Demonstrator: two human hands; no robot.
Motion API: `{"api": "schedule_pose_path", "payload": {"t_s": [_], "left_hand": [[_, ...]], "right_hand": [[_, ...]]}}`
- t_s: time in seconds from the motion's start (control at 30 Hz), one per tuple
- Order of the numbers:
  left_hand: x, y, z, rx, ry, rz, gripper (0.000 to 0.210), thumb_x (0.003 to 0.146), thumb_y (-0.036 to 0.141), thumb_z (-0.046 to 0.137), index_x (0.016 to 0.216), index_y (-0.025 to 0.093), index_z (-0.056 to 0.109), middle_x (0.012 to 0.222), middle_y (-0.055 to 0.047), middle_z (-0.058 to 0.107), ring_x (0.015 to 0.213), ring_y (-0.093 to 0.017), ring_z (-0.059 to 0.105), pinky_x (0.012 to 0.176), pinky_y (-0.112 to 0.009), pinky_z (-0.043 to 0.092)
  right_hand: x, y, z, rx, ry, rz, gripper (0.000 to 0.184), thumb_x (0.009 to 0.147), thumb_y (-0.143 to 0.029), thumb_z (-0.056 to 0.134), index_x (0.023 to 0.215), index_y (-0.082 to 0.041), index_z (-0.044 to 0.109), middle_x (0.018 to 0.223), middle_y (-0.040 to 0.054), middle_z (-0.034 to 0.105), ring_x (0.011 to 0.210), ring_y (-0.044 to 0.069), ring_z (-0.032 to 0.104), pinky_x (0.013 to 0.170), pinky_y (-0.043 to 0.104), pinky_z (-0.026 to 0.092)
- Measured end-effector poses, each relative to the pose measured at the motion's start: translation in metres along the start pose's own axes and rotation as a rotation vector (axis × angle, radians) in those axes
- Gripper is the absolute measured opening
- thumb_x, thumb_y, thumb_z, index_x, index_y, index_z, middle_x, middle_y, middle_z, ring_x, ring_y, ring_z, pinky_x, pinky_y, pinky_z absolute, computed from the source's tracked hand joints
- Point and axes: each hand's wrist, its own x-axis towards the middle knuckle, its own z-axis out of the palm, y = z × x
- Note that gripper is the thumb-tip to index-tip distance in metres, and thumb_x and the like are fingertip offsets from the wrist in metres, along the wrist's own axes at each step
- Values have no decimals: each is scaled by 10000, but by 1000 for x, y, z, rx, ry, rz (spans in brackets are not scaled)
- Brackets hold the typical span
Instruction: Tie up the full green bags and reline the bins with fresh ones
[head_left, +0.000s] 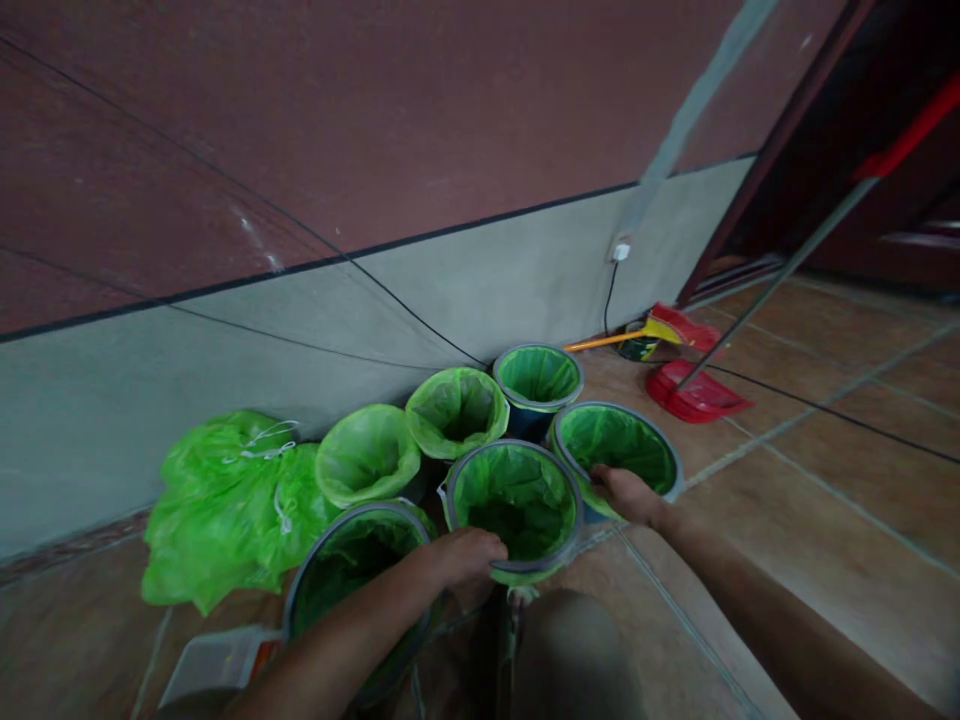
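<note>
Both hands are on the bins: our left hand (465,556) curls over the near rim of the middle bin (514,510), fingers pressed together on the liner edge, while our right hand (624,494) rests at about four o'clock from it, fingers closed over the near rim of the right-hand bin (616,447), just where the two bins touch. We cannot tell how firmly either hand grips.

We judge the middle bin light and stiff in its wall, with a thin, slippery, easily torn green liner folded over the grey hoop; the hoop at the rim looks the safest hold, not the loose plastic.

Going from largest down: the stuffed green bag (225,510) lies at nine o'clock against the wall (225,380), tied and bulging, its contents hidden. The near-left bin (352,560) sits at seven o'clock, lined, its inside too dark to read. The right-hand bin and the middle bin both show only liner, nothing else that we can see. At eleven o'clock stand two loosely lined bins (367,452) (456,410), and at one o'clock the far bin (538,378), each apparently holding only its bag. Beyond, at two o'clock, a red dustpan (697,392) lies on the tiled floor (825,480).
</note>
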Motion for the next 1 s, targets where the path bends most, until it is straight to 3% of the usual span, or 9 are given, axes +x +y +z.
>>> {"api": "schedule_pose_path", "payload": {"t_s": [0.17, 0.3, 0.4, 0.57, 0.7, 0.83, 1.0], "left_hand": [[-12, 3, -35, -114, 50, -35, 129, 831, 140, 565, 917, 187, 649, 950, -10, 700, 943, -173, 637, 833, -239, 457], [-25, 8, -42, -91, 221, -89, 173, 870, 174, 557, 1006, 189, 662, 1000, -40, 710, 986, -201, 639, 862, -269, 455], [-27, 16, -26, 6, 268, -71, 169, 913, 176, 502, 968, 187, 662, 956, -44, 714, 931, -193, 652, 830, -274, 456], [-10, 19, 21, 124, 235, -89, 104, 904, 188, 556, 862, 175, 650, 855, -37, 710, 845, -189, 663, 778, -283, 471], [9, 10, 56, 163, 156, -113, 138, 902, 140, 549, 851, 152, 677, 858, -62, 723, 825, -212, 664, 731, -305, 492], [20, 4, 74, 144, 92, -207, 139, 875, 91, 565, 868, 124, 701, 864, -98, 723, 828, -234, 668, 715, -313, 494], [23, 9, 72, 169, 74, -269, 181, 902, 91, 527, 964, 118, 695, 960, -110, 719, 954, -235, 658, 871, -362, 492]], "right_hand": [[-11, 16, -22, 363, 122, -5, 190, 836, -336, 508, 842, -193, 634, 719, 12, 666, 668, 166, 589, 623, 259, 451], [-22, 9, -38, 279, 292, -3, 236, 853, -392, 502, 894, -214, 652, 737, 18, 689, 655, 174, 609, 612, 264, 442], [-28, -1, -29, 112, 339, 4, 244, 889, -362, 472, 942, -222, 665, 783, 37, 717, 695, 188, 649, 624, 267, 426], [-28, -4, 11, -25, 255, 76, 270, 930, -290, 431, 983, -210, 683, 845, 64, 740, 787, 207, 688, 653, 265, 420], [-28, 1, 27, -27, 185, 87, 273, 931, -278, 436, 987, -197, 690, 857, 76, 745, 813, 219, 700, 666, 272, 437], [-25, 4, 23, 89, 198, 63, 270, 907, -320, 494, 1054, -191, 681, 938, 77, 760, 851, 222, 711, 709, 277, 489], [21, -14, -5, 20, 404, 110, 321, 958, -317, 426, 1048, -179, 702, 1020, 107, 760, 906, 242, 716, 784, 294, 515]]}}
